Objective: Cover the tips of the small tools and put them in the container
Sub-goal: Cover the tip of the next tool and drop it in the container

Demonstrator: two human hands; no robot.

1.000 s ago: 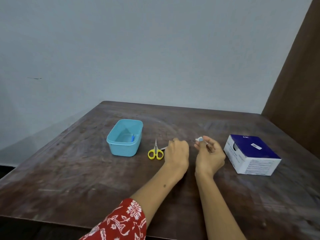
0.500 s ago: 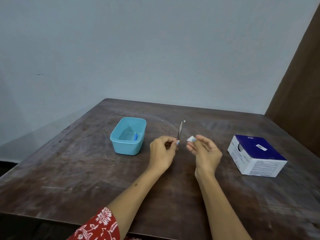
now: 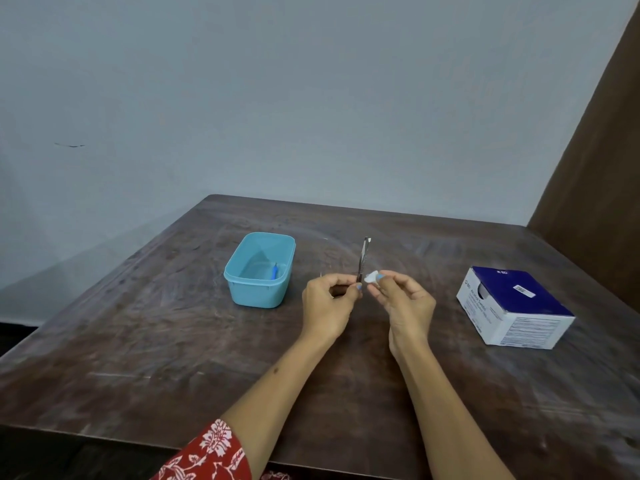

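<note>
The left hand [image 3: 327,303] pinches the lower end of a thin metal tool [image 3: 363,259] between thumb and fingers, holding it nearly upright with its tip pointing up and away from the person; what kind of tool it is cannot be told. The right hand [image 3: 403,301] sits just beside the left, almost touching it, fingers curled, and pinches a small white wad [image 3: 372,276] at its fingertips, right next to the tool's lower shaft and well below the tip. Both hands are raised a little over the table [image 3: 173,341]. To the left of the left hand, near it, stands an open light-blue tub [image 3: 256,292]; inside it, against the side nearer the hands, lies a small blue item [image 3: 274,271], too small to identify. Well to the right of the right hand lies a white box [image 3: 512,308] with a dark blue top, set at an angle on the table. A red floral sleeve [image 3: 211,455] covers the left arm near the bottom edge.
</note>
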